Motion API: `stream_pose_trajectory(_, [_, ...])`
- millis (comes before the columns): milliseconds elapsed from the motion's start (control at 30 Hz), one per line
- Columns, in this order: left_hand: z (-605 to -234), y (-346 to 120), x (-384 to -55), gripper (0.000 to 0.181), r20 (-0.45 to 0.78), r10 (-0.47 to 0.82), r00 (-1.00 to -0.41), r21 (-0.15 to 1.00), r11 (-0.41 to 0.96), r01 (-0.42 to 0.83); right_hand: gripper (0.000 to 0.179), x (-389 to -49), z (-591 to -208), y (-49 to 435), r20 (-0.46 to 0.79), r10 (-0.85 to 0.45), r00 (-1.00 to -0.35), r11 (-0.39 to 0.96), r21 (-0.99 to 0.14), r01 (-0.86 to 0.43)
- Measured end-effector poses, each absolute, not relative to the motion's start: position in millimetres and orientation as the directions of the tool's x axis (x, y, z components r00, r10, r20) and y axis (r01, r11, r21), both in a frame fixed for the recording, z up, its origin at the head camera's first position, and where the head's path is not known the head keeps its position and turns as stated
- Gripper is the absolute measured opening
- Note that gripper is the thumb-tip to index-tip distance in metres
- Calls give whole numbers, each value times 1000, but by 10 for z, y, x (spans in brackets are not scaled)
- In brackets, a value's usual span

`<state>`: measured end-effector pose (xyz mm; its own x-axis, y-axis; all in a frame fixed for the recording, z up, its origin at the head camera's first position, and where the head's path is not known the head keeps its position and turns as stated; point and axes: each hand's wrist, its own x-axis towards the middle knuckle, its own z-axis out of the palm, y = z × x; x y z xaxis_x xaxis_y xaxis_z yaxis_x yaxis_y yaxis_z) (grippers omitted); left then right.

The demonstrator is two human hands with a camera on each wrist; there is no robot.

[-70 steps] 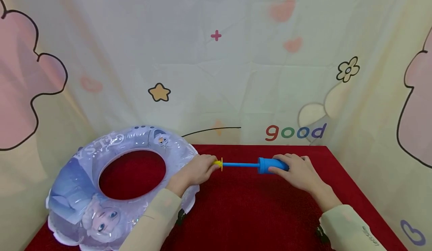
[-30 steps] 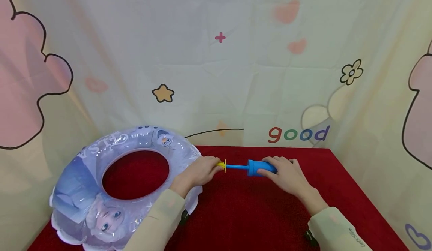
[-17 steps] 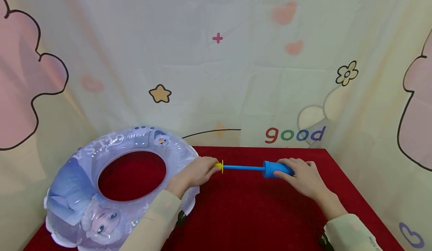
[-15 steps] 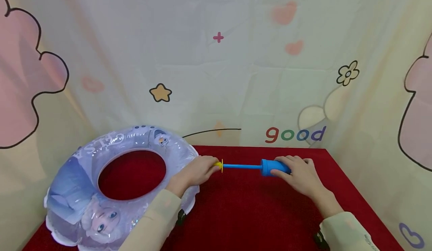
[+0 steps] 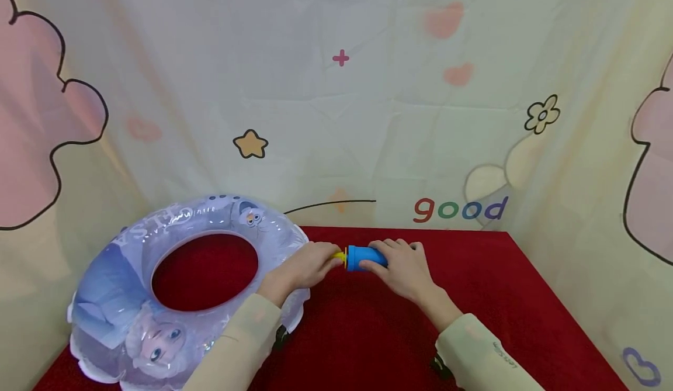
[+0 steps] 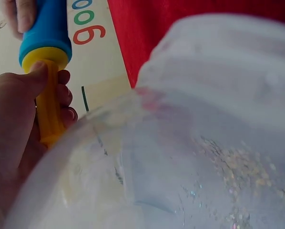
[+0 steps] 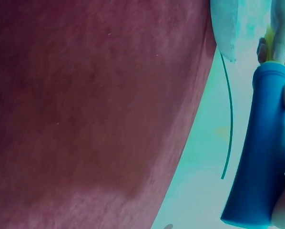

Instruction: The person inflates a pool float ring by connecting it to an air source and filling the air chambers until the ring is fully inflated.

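Note:
Above the table I hold a blue hand pump point(image 5: 364, 258) lengthwise between my hands. My left hand point(image 5: 309, 264) grips its yellow end piece point(image 6: 49, 102), with the thumb laid along it in the left wrist view. My right hand point(image 5: 403, 267) wraps the blue barrel, whose lower end shows in the right wrist view point(image 7: 257, 152). The barrel meets the yellow flange, and no blue rod shows between them. An inflated swim ring point(image 5: 281, 242), pale purple with printed figures, lies to the left, partly behind my left forearm. Whether the yellow end touches the ring is hidden.
A red cloth point(image 5: 368, 332) covers the table. Behind it and at the sides hang pale printed curtains point(image 5: 315, 104). The ring takes up the table's left part and looms large in the left wrist view.
My right hand has brought the barrel left against the yellow flange, so the exposed rod is gone. Earlier it slid in partway and back out. My left hand and the ring stay nearly still.

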<state>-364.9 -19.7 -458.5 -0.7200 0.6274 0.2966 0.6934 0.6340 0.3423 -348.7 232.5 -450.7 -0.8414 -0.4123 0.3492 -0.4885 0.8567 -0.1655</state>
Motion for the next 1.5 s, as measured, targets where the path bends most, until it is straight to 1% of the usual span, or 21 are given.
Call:
stream_pose_trajectory(200, [-4593,-176,-3669,8,283,609,-741,357,650,671,52,-3518,-4487,2474,318,-419,-851,844,-210,-494])
stream_pose_trajectory(400, [-4584,-171,-3676,8,280,612,-740,344,655,673,49,-3557,-4522,2868,320,-404,-857,843,-234,-485])
stream_pose_trajectory(467, [-4592,-178,-3677,9,276,612,-741,335,661,671,51,-3559,-4556,3023,314,-393,-864,846,-246,-474])
stream_pose_trajectory(600, [-4606,-181,-3677,10,307,610,-731,322,656,683,55,-3549,-4578,3319,307,-378,-873,850,-259,-459])
stream_pose_trajectory(733, [-4610,-182,-3672,9,316,601,-734,339,651,679,53,-3531,-4545,3542,314,-365,-877,853,-264,-450])
stream_pose_trajectory(867, [-4602,-186,-3670,8,310,600,-738,363,643,675,51,-3521,-4515,3640,325,-366,-872,853,-257,-454])
stream_pose_trajectory(1000, [-4591,-186,-3677,9,322,611,-723,357,629,691,51,-3531,-4528,3558,352,-375,-858,856,-225,-466])
stream_pose_trajectory(1133, [-4581,-168,-3692,7,344,618,-707,340,620,707,51,-3564,-4537,3253,383,-386,-839,858,-185,-479])
stream_pose_trajectory(1267, [-4582,-151,-3685,6,318,607,-728,364,631,685,54,-3584,-4562,2820,364,-404,-839,857,-171,-487])
stream_pose_trajectory(1367, [-4591,-154,-3668,8,295,604,-740,375,639,671,57,-3578,-4563,2535,341,-425,-839,850,-167,-499])
stream_pose_trajectory(1500, [-4594,-160,-3656,13,298,598,-744,375,643,668,56,-3572,-4532,2362,328,-429,-841,850,-168,-499])
